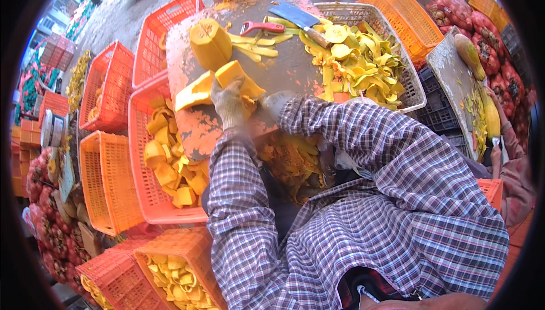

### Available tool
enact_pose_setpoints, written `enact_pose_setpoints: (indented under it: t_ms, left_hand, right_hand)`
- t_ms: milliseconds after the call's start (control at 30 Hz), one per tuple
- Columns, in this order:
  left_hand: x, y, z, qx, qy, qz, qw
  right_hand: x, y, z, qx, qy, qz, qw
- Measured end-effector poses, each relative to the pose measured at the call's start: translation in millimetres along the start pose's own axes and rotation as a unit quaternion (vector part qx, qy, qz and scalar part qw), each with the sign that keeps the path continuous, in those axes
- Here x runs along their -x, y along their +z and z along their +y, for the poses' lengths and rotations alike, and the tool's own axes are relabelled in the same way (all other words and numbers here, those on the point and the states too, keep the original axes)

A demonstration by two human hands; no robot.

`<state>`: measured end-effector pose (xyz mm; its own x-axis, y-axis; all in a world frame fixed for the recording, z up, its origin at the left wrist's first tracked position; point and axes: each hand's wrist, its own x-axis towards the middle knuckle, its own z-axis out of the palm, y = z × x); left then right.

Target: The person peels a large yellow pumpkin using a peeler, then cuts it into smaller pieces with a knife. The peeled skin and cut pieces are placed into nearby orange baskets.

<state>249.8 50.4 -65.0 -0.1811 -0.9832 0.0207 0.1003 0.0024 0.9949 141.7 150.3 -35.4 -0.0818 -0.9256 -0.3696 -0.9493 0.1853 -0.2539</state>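
Observation:
My left hand [230, 99], in a pale knit glove, grips a chunk of peeled orange squash [245, 78] near the front of the worn board [289, 71]. Another peeled piece [195, 91] lies just left of it. My right hand [276, 102], also gloved and blurred, is at the right end of the held chunk; its fingers are mostly hidden. A large peeled squash section [210, 44] stands upright behind. Farther back lie a red-handled peeler [263, 27], strips of peel [255, 46] and a cleaver [294, 15] with a wooden handle.
A white basket [411, 84] full of peel stands right of the board. At left, a red crate [142, 157] holds squash chunks, beside more orange crates [110, 182]. Peel scraps [294, 161] lie below the board. Another person's hand [496, 154] works at a board on the right.

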Motion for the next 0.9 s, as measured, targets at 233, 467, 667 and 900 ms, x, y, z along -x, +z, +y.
enact_pose_setpoints:
  t_ms: [233,467,667,900]
  left_hand:
    - [-8,-11,-12,0.047,-0.023,-0.087,0.995]
    - [-25,-20,-32,-0.114,0.072,-0.182,0.974]
    - [-16,-11,-8,-0.154,0.075,-0.197,0.965]
    - [-7,-8,2,0.127,-0.177,-0.12,0.969]
  right_hand:
    - [14,-35,9,-0.161,0.044,0.025,0.986]
    - [3,-63,-2,-0.014,-0.069,-0.055,0.996]
    - [-14,-62,-8,0.068,-0.081,-0.095,0.99]
    - [6,-17,0,-0.065,-0.032,-0.07,0.995]
